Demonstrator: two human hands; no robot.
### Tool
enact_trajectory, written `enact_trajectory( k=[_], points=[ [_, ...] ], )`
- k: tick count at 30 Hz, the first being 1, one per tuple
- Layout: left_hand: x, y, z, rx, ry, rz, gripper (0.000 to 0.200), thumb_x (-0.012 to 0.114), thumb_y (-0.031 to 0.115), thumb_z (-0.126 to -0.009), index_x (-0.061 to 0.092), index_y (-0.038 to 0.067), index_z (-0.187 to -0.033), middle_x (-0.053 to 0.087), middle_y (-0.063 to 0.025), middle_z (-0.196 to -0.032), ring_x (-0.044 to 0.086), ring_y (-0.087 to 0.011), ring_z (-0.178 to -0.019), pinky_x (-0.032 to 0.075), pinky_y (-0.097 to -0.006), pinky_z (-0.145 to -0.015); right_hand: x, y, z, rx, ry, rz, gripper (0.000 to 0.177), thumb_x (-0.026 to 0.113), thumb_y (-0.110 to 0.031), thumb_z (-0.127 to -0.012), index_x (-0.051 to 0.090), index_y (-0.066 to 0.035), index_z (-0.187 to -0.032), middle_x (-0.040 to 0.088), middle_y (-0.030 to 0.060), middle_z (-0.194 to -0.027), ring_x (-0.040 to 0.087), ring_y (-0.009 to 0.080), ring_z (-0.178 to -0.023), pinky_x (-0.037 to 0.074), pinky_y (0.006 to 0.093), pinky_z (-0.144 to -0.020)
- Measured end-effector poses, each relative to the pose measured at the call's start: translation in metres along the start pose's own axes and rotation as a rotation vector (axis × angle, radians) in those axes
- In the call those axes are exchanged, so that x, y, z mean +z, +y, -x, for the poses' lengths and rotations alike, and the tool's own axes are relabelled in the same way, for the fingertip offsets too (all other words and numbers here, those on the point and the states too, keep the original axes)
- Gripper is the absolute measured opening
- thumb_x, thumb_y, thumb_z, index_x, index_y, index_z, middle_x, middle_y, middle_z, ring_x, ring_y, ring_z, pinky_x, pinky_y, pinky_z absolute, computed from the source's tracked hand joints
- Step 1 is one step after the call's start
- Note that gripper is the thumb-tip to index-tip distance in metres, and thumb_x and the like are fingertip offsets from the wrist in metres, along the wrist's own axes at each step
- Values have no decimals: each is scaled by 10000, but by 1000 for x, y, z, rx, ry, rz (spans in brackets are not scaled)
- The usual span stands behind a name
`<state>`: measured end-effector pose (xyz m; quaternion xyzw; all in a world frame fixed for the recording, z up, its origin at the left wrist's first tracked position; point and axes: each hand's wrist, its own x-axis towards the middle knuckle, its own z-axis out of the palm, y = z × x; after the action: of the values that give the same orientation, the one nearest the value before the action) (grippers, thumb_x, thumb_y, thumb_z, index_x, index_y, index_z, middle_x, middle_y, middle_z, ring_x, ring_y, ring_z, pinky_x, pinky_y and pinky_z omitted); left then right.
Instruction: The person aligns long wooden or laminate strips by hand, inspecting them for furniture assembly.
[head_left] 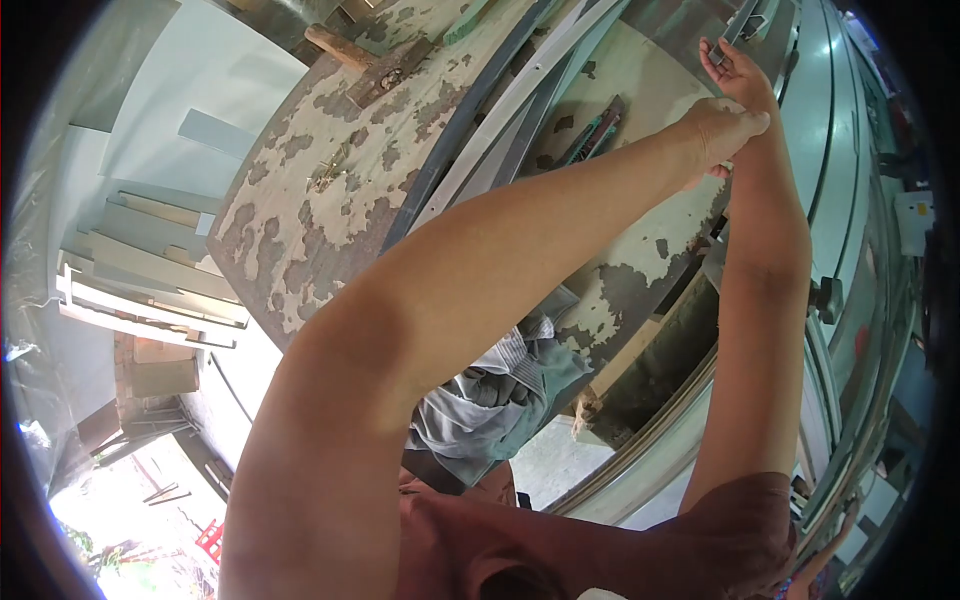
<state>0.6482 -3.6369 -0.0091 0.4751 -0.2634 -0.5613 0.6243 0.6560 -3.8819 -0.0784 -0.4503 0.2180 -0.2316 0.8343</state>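
My left hand [725,135] lies across my right wrist, its fingers curled and partly hidden; what it holds, if anything, does not show. Farther up, my right hand [738,72] has its fingers bent around the end of a dark narrow strip [740,28]. Long pale and dark profiles [485,135] lie across the worn, peeling tabletop [320,215]. Beside them is a teal-and-dark tool [598,132], left of my left hand. A hammer-like tool with a wooden handle [338,46] rests near the table's far edge.
Grey crumpled cloth [485,405] lies below my left forearm, by the table's near edge. Pale panels [185,90] and boards stand on the left. Long curved-looking rails [825,150] run down the right side. Part of another person [825,560] shows at lower right.
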Motion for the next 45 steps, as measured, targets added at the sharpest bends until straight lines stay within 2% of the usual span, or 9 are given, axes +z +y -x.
enact_trajectory(
  k=[6, 12, 22, 27, 32, 35, 37, 39, 45],
  points=[
    [-18, -3, 37, -84, 117, 34, 540, 540, 366, -808, 423, -9, -1178, 456, -133, -1077, 539, -239, -837, 461, -350, -695, 15, -1, -17, 120, 381, -167, 210, 517, -66, -860, 453, 88, -988, 578, 185, -971, 589, 274, -887, 522, 360, -798],
    [-62, 0, 71, -162, 254, 269, 693, 509, 393, -853, 211, -14, -1329, 236, -231, -1362, 474, -386, -1087, 382, -446, -935, 34, 19, 58, 121, 88, -300, 212, 456, -69, -890, 392, 93, -1010, 532, 215, -978, 566, 323, -894, 525, 394, -778],
    [-81, 19, 175, -270, 162, -107, 721, 493, 513, -830, 286, 10, -1303, 358, -212, -1288, 533, -285, -901, 422, -405, -829, 209, 103, 354, 179, -55, -406, 252, 485, -178, -896, 454, 19, -1050, 554, 143, -988, 579, 267, -910, 494, 384, -825],
    [-55, 4, 309, -385, 90, 30, 535, 485, 486, -850, 464, 10, -1092, 524, -93, -828, 500, -132, -557, 382, -252, -435, 333, 182, 504, 319, -43, -385, 280, 473, -219, -902, 459, -25, -1105, 565, 112, -994, 574, 209, -940, 456, 380, -873],
    [-85, -28, 479, -463, -18, -188, 479, 408, 424, -903, 514, -34, -995, 412, -1, -420, 388, -95, -354, 306, -228, -370, 390, 247, 626, 748, -596, 3, 409, 482, -245, -894, 386, 5, -1203, 524, 117, -1143, 468, 196, -1127, 383, 298, -929],
    [-96, -31, 599, -487, 81, -261, 460, 410, 399, -903, 505, -45, -979, 404, -4, -444, 377, -97, -361, 329, -238, -397, 374, 263, 661, 767, -731, 13, 449, 481, -304, -887, 394, 10, -1196, 543, 129, -1104, 460, 191, -1126, 386, 292, -911],
    [-108, -47, 675, -569, 168, -374, 369, 440, 343, -890, 528, -9, -963, 416, 1, -474, 386, -78, -384, 315, -230, -381, 346, 274, 662, 304, -811, 590, 468, 448, -339, -894, 388, 10, -1200, 554, 138, -1074, 503, 198, -1059, 402, 292, -884],
    [-103, -53, 743, -721, 352, -396, 301, 484, 305, -871, 561, 16, -907, 419, 16, -496, 371, -64, -396, 310, -222, -384, 355, 243, 662, 537, -543, 203, 468, 418, -340, -906, 366, 3, -1220, 550, 146, -1078, 535, 215, -996, 415, 314, -870],
    [-74, -102, 932, -810, 573, -430, 172, 610, 180, -795, 600, 27, -872, 469, 15, -539, 422, -60, -470, 351, -233, -421, 357, 243, 618, 370, 13, -53, 507, 489, -353, -885, 330, -30, -1242, 515, 172, -1115, 539, 255, -1006, 425, 369, -892]
  ],
)
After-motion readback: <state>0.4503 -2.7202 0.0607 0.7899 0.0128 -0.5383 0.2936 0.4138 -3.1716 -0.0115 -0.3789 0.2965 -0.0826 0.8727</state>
